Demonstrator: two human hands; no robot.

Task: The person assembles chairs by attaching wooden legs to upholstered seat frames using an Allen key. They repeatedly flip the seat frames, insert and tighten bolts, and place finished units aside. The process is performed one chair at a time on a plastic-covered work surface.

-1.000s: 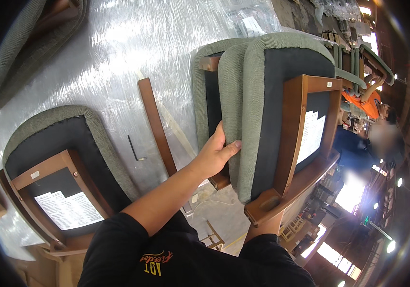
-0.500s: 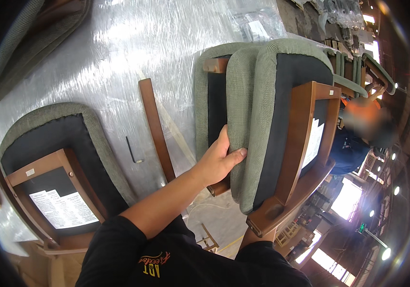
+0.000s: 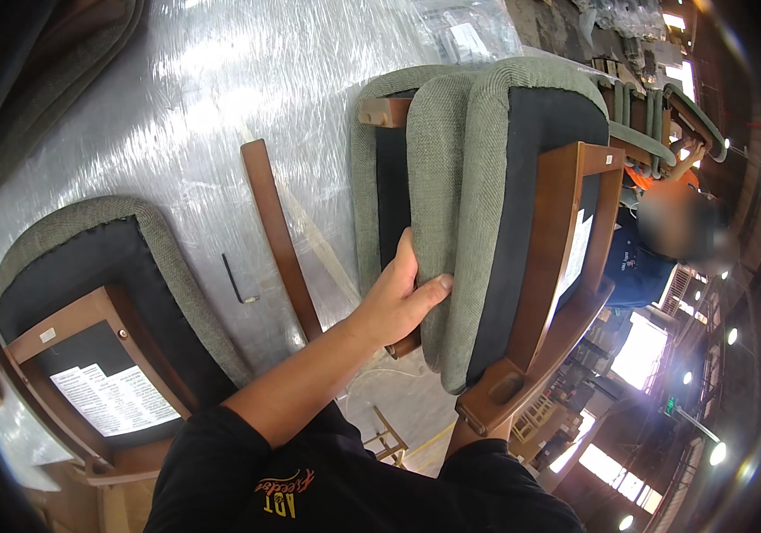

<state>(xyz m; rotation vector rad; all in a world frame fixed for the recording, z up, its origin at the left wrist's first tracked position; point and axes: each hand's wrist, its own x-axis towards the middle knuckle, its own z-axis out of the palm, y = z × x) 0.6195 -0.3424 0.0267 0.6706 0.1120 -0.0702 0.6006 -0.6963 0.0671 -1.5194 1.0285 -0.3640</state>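
Observation:
A padded chair part (image 3: 484,222) with grey-green fabric and a black underside stands on edge in front of me. Its brown wooden frame (image 3: 547,258) faces right, with a white label inside. My left hand (image 3: 401,300) is closed round the edge of the padding at its left side, thumb toward me. The forearm of my right arm rises below the frame's lower end; my right hand is hidden behind the wood. Close behind, on the left, stands another padded chair part (image 3: 367,186) with a wooden end piece.
Clear plastic film covers the surface (image 3: 194,115). On it lie a brown wooden bar (image 3: 278,231), a black hex key (image 3: 236,280) and another padded chair part (image 3: 69,258). At the far right a co-worker (image 3: 633,266) handles more chair parts.
The view has shifted slightly, and the upright chair part sits a little higher in it. My left hand keeps the same hold.

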